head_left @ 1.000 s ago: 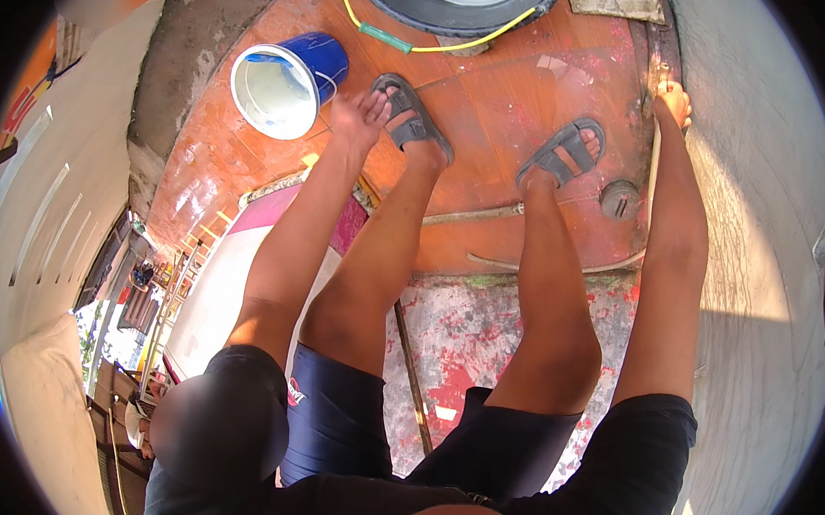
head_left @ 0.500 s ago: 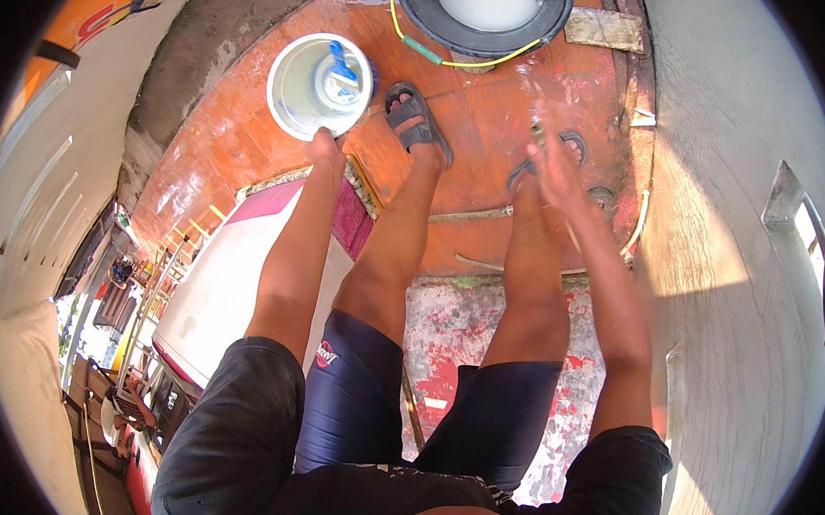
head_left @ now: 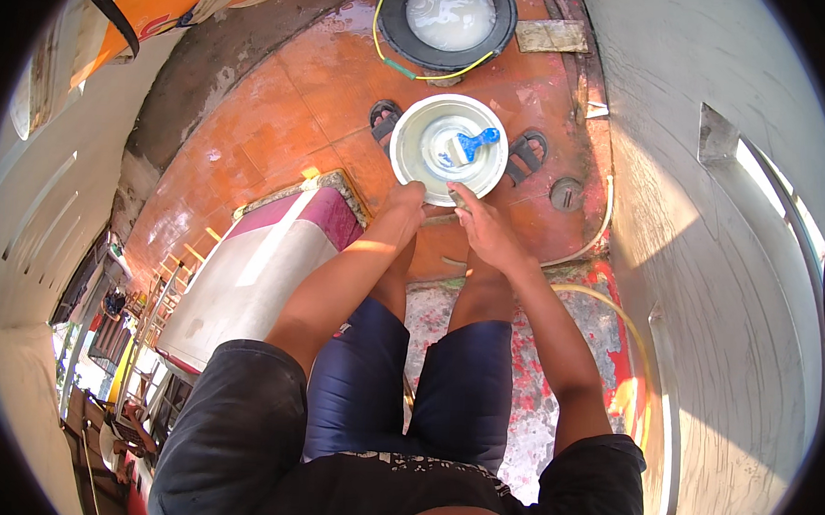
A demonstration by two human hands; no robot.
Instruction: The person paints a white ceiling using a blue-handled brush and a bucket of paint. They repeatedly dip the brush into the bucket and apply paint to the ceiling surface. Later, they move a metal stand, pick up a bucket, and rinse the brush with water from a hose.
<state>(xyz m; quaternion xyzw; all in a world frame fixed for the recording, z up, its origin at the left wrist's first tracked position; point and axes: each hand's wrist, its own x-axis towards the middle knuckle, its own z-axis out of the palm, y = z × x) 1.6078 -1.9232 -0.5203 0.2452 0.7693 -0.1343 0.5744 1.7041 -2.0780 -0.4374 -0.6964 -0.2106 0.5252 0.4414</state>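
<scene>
A white bucket (head_left: 416, 129) is between my sandalled feet, seen from above. My left hand (head_left: 406, 205) is closed on its near left rim. At the near right rim, my right hand (head_left: 484, 229) is closed around what looks like the end of a hose, mostly hidden by the fingers. A yellowish hose (head_left: 613, 308) runs behind my right forearm. Inside the bucket lies a blue-handled tool (head_left: 480, 143) with a pale flat head; whether brush or scraper I cannot tell. Some cloudy liquid seems to cover the bottom.
Beyond the bucket stands a black tub (head_left: 394, 38) of whitish liquid with a yellow handle. A wooden block (head_left: 551, 36) lies right of it. A white and maroon box-like piece (head_left: 256, 260) is at my left. A pale wall (head_left: 705, 298) rises on the right, near a floor drain (head_left: 566, 194).
My left hand has brought the bucket rightward and nearer, between my feet. My right hand, earlier out to the right near splashing water, has come in to the bucket's rim.
</scene>
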